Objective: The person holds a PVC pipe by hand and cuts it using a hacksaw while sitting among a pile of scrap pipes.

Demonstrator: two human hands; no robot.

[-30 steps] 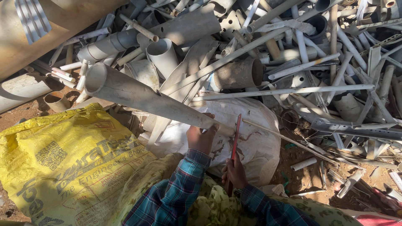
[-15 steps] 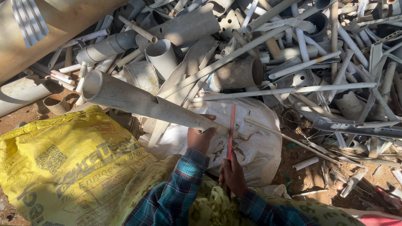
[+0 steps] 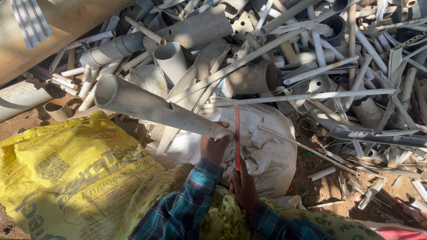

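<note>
My left hand (image 3: 214,146) grips the near end of a long grey plastic pipe (image 3: 151,106) that slants up to the left, its open mouth at the far end. My right hand (image 3: 242,186) holds a thin red blade (image 3: 237,135) upright, just right of the pipe's near end. Both hands work over a white sack (image 3: 267,151). My sleeves are blue-green plaid.
A big heap of grey and white pipe offcuts and strips (image 3: 289,58) fills the far side and right. A yellow printed sack (image 3: 66,173) lies at the left. A wide tan pipe (image 3: 53,26) crosses the top left. Bare dirt (image 3: 320,186) shows at the right.
The red blade has slid a little away from me beside the pipe end, and my right hand moved with it. My left hand keeps its grip on the pipe.
</note>
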